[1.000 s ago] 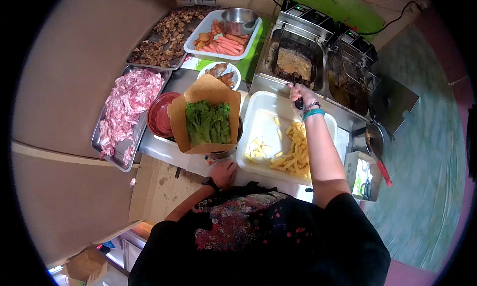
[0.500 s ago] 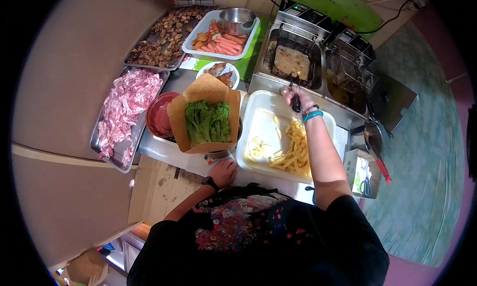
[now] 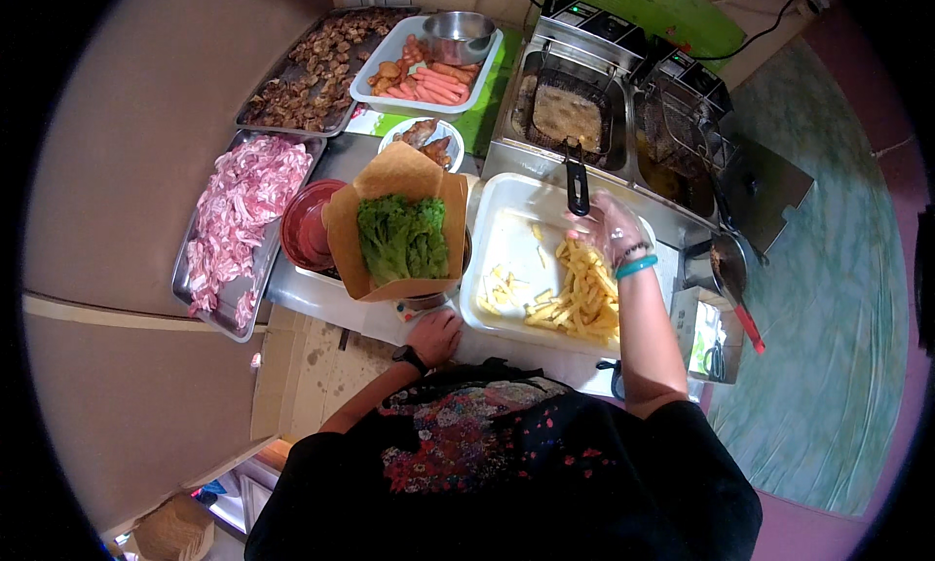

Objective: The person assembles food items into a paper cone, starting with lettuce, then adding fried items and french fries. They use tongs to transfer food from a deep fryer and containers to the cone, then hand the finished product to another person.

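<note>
My right hand (image 3: pixel 612 228), in a clear plastic glove, hovers over the right part of a white tub (image 3: pixel 500 210) with fingers apart and nothing in them. Just left of it is the black handle (image 3: pixel 578 189) of a fryer basket, not touched by the hand. The basket (image 3: pixel 606 123) sits in bubbling oil. Beneath my hand lies a heap of pale yellow fries (image 3: pixel 575 298). My left hand (image 3: pixel 435 337) rests on the counter's near edge, apparently flat and holding nothing. Beyond it stands a brown paper box (image 3: pixel 341 235) with green lettuce (image 3: pixel 401 238) in it.
A tray of sliced raw meat (image 3: pixel 243 210) and a red bowl (image 3: pixel 302 232) are at left. Behind are a tray of browned meat (image 3: pixel 317 69), a tub of sausages (image 3: pixel 429 84) and a plate of cooked meat (image 3: pixel 433 152). At right, a second fryer basket (image 3: pixel 672 132) and a red-handled pan (image 3: pixel 732 269).
My right hand has let go of the basket handle and moved right and nearer to me, opening over the fries. The left hand stays where it was.
</note>
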Available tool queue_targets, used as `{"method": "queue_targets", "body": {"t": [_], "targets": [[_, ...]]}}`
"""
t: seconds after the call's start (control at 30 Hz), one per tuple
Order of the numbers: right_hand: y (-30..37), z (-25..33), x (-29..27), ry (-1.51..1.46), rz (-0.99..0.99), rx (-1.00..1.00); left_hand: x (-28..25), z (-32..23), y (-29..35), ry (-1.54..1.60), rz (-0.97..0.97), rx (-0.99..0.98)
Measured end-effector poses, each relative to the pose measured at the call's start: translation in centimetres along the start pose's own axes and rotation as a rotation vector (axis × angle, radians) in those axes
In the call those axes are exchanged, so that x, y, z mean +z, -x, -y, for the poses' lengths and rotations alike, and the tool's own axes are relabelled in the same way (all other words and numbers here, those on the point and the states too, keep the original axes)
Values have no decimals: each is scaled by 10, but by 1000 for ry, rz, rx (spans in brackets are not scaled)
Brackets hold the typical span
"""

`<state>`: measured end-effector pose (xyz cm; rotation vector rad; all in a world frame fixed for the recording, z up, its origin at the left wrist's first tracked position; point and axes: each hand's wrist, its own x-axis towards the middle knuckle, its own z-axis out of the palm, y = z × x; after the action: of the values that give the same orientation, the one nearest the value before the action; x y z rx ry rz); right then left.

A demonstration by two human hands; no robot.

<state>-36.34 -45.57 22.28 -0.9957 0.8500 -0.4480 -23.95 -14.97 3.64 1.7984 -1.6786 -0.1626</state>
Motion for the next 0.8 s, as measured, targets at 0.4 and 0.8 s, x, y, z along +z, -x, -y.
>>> {"method": "queue_targets", "body": {"t": [0.4, 0.8], "targets": [[90, -115, -41, 1069, -150, -387, 8, 7, 8, -62, 45, -35], [90, -151, -33, 1312, -52, -556, 6, 4, 5, -67, 89, -46]]}}
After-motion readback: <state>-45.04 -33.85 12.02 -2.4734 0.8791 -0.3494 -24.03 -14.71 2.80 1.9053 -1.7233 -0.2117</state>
